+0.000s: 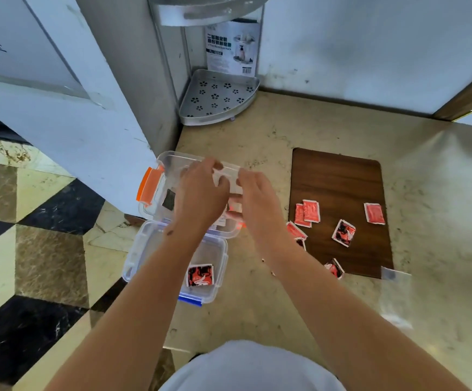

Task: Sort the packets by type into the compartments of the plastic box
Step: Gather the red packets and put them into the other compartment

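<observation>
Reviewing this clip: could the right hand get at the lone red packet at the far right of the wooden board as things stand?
Probably yes. The red packet lies flat and alone on the wooden board, with nothing over it. The right hand is busy at the clear box, so it would have to let go first.

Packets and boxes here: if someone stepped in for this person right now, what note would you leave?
Left hand and right hand are both over the orange-latched box, fingers curled on something pale; I cannot tell what.
Done: one dark packet lies in the blue-latched box; another dark one shows in the orange-latched box.
Left: several red and dark packets on the wooden board, such as a red one and a dark one.
</observation>
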